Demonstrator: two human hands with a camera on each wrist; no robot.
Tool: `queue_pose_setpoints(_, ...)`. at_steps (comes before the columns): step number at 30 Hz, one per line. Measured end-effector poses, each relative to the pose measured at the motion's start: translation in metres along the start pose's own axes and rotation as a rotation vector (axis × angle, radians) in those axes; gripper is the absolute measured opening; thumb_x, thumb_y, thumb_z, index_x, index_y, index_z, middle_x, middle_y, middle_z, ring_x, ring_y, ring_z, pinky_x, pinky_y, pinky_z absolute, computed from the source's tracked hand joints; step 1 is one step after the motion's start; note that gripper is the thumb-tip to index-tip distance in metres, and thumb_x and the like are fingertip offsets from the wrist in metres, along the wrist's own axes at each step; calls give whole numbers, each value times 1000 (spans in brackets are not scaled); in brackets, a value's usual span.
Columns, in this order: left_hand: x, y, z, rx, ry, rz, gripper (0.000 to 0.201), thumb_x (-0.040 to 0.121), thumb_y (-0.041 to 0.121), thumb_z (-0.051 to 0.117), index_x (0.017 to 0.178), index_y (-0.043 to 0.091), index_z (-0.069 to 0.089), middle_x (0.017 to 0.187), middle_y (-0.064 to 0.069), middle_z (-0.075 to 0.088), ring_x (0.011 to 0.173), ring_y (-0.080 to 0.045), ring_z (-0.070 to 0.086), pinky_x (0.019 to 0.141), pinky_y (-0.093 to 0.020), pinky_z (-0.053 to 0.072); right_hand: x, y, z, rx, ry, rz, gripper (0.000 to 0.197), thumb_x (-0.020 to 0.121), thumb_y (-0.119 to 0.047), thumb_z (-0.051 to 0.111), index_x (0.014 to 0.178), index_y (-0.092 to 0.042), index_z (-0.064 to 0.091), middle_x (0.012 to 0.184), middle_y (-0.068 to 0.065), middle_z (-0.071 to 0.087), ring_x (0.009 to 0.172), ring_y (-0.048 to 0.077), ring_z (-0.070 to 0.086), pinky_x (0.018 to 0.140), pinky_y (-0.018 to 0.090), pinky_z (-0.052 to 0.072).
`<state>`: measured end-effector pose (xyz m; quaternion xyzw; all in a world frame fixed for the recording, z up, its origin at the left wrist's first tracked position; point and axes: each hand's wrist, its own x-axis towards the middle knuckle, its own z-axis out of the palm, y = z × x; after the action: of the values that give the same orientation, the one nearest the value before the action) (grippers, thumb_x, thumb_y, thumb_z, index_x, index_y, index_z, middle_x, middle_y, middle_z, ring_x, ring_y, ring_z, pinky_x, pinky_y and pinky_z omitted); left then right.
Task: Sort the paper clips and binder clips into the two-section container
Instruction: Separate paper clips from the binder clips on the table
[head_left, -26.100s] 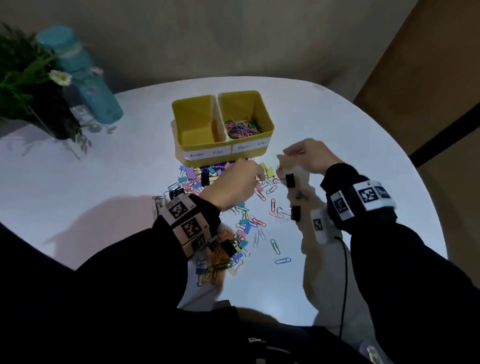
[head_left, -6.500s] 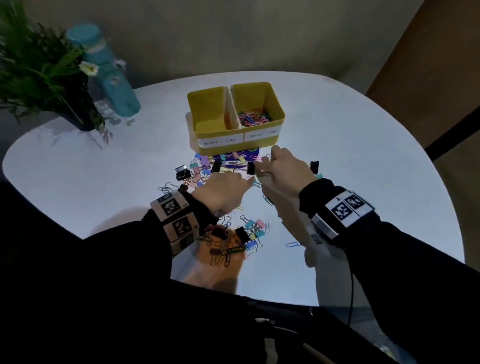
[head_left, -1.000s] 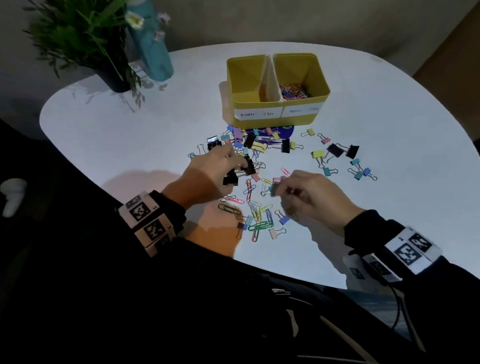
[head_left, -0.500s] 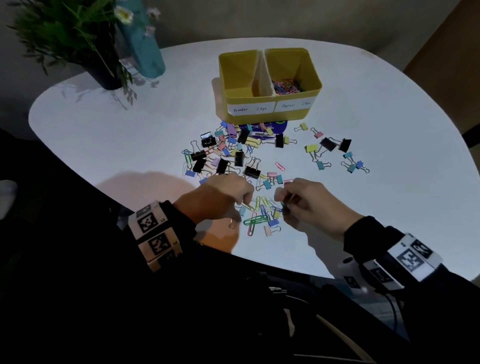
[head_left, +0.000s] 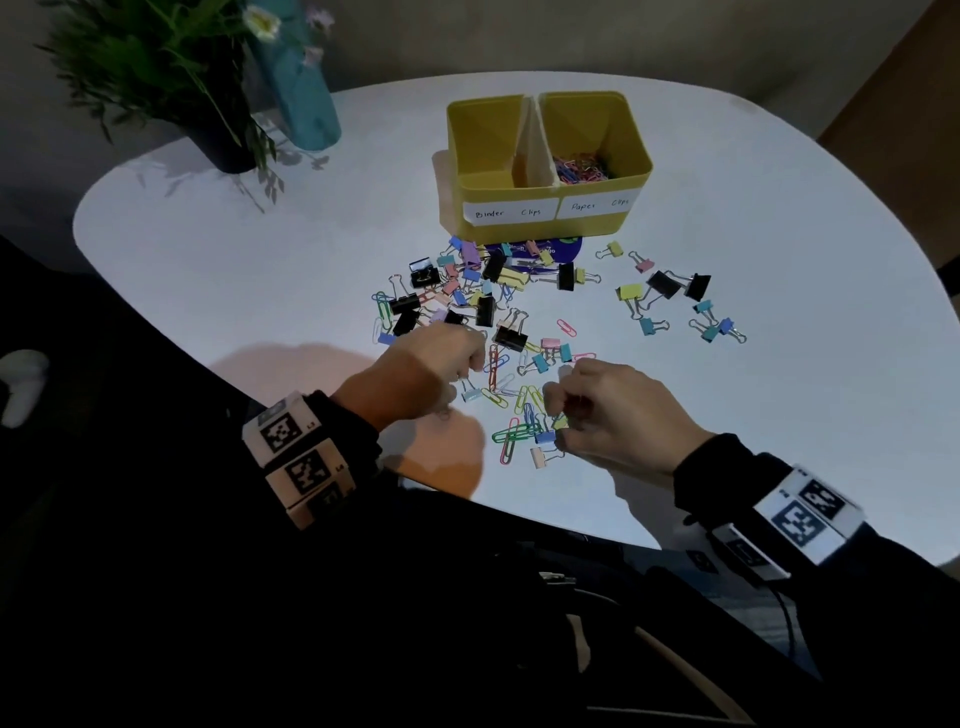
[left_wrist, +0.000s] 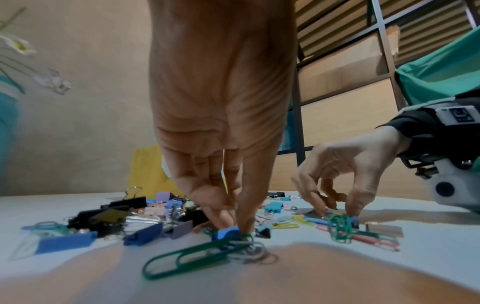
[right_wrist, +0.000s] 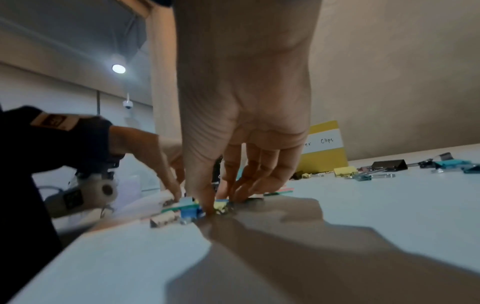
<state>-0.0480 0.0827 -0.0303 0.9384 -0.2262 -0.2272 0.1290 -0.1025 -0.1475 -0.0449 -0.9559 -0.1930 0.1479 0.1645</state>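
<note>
Step in hand: picking loose clips off the table (head_left: 779, 415) for sorting. Container (head_left: 545, 223) sat toward the far edge; its R section, marked paper clips (head_left: 579, 169), already had a coloured heap, while the L section, marked binder clips, looked bare as far as could be seen. Most of the pile (head_left: 483, 296) lay on the table between container and near edge, w/ a smaller scatter of binder clips (head_left: 670, 291) toward the R edge. L hand (head_left: 436, 364) had fingers curled down, tips pinched at a small blue clip (left_wrist: 226, 232) beside a big green paper clip (left_wrist: 197, 255), both on the table. R hand (head_left: 613, 410) was also curled, fingertips (right_wrist: 207, 207) down on a knot of clips near the near edge; couldn't tell which one it actually gripped. Judged next: lift each catch free of tangled neighbours, check type, carry to the matching section. Linked paper clips may drag others along.
</note>
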Motion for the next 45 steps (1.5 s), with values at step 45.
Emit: queue_pose_setpoints(45,22,46,31,82,80,282,15,87,33,64,101,27,63,89,13,45,93,-10,51,55,-24,26,6,59,-39,104,445,326,23,74,-30,72,96,-22,68,102,2,59,85,23,66,72,34,50)
